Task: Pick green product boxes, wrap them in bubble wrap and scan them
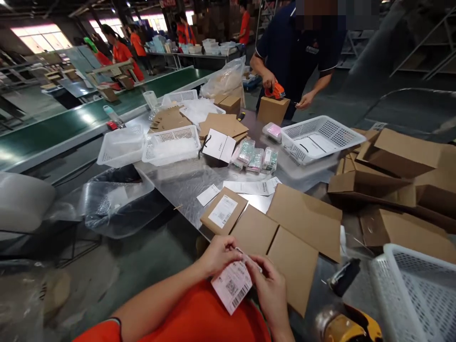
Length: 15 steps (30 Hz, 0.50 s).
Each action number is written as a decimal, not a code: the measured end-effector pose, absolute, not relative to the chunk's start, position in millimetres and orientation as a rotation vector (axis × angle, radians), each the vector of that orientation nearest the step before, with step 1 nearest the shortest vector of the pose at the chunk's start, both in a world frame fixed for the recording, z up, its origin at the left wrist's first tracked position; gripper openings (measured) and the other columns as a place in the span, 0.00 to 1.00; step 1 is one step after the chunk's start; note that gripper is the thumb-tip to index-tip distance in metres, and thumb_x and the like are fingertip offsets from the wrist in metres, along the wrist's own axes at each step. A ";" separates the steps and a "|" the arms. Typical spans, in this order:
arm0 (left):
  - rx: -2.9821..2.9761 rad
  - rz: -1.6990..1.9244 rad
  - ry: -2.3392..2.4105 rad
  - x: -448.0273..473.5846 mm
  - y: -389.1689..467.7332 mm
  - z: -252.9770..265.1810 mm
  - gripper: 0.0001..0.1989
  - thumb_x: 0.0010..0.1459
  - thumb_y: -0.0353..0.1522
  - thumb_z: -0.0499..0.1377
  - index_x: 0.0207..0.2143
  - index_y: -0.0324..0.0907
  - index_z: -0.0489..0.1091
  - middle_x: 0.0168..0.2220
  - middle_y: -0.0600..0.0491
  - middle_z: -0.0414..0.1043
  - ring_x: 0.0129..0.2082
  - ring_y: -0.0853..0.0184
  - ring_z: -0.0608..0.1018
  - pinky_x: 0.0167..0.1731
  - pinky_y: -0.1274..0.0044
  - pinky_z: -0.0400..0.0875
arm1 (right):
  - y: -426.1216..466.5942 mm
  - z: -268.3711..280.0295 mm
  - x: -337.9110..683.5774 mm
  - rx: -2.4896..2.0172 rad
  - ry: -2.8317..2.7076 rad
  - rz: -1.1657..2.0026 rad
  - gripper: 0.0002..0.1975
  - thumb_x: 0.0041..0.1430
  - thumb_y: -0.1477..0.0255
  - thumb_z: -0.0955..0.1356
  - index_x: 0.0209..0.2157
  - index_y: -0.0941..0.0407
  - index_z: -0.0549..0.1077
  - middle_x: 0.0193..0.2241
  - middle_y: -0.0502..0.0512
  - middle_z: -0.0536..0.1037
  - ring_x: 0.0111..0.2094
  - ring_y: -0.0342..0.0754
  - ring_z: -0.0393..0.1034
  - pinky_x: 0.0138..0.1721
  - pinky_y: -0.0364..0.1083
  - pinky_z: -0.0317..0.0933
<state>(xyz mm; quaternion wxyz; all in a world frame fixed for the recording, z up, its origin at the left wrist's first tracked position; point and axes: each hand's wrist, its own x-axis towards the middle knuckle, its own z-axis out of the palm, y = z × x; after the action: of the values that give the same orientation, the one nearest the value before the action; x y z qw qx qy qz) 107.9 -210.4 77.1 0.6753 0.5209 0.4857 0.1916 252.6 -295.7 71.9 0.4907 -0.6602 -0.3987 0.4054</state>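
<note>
Printed label (232,288), one, QR-coded | left hand (217,256): fingers pinching its upper end | right hand (270,283): fingers likewise pinching | location: before orange shirt (194,313), near flattened carton (254,229) on metal tabletop (180,190)

a packing workshop; green conveyor belt (81,117), cardboard boxes (388,187), barcoded label (233,287), workers in orange (123,53)

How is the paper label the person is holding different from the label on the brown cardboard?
The held label is gripped by the left hand and right hand, while the other label lies flat on the brown cardboard. The held label looks pinkish; the other label looks white. Both have dark printing and a square code.
</note>
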 end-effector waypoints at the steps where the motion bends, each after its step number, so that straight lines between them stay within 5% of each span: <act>1: 1.213 0.444 1.156 109.5 -213.6 68.1 0.19 0.43 0.45 0.65 0.21 0.41 0.64 0.19 0.59 0.62 0.22 0.72 0.64 0.23 0.78 0.55 | -295.7 63.3 252.8 -1.617 -0.940 1.033 0.21 0.53 0.51 0.70 0.30 0.56 0.79 0.24 0.55 0.78 0.24 0.48 0.70 0.24 0.44 0.65; 6: 1.289 0.478 1.415 112.9 -223.8 23.3 0.24 0.46 0.50 0.61 0.15 0.42 0.59 0.17 0.60 0.54 0.22 0.72 0.59 0.23 0.77 0.49 | -262.4 11.6 277.3 -1.772 -1.044 0.773 0.27 0.53 0.46 0.65 0.27 0.56 0.77 0.28 0.58 0.78 0.30 0.51 0.72 0.32 0.49 0.67; 11: 0.921 0.378 1.317 99.6 -250.4 -16.1 0.33 0.29 0.59 0.67 0.21 0.39 0.68 0.19 0.56 0.65 0.20 0.70 0.66 0.22 0.77 0.56 | -193.9 -26.9 319.3 -2.018 -1.038 0.424 0.26 0.54 0.49 0.61 0.27 0.56 0.77 0.43 0.67 0.74 0.45 0.62 0.67 0.50 0.65 0.57; 15: 0.791 0.274 1.262 75.4 -277.0 -33.4 0.38 0.25 0.65 0.64 0.23 0.40 0.68 0.17 0.52 0.70 0.17 0.65 0.71 0.19 0.75 0.62 | -172.2 -37.9 321.1 -2.080 -1.112 0.345 0.19 0.58 0.57 0.61 0.29 0.54 0.78 0.44 0.65 0.75 0.49 0.64 0.64 0.54 0.68 0.48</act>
<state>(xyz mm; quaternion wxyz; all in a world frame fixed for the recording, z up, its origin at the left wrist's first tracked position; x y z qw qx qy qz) 75.4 -277.0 -33.4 0.7266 0.3587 0.5726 0.1244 321.1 -172.2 -37.9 0.3698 -0.8108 -0.4333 0.1345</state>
